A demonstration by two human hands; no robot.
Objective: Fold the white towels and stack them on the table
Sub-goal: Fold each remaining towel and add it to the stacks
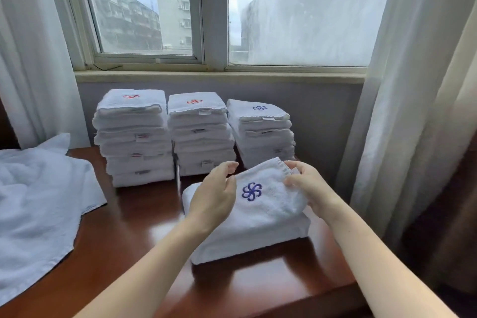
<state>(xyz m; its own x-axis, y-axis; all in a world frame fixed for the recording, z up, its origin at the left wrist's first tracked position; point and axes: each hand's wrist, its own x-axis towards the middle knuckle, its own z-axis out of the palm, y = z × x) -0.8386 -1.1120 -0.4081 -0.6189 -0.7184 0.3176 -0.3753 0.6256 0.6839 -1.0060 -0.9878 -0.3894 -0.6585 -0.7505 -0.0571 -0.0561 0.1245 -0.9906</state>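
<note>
Forearms forward, left hand (216, 197) loosely open, right hand (308, 184) tight on towel (260, 217) corner.

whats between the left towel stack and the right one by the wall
The middle stack, red logo on top, stands between the left stack and the right stack in the head view.

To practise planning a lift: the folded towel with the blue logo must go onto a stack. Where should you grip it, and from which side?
Grip the folded towel at its two short ends, left hand from the left, right hand from the right. It is a wide, soft, layered bundle, so a one-sided grip might let it sag open.
</note>
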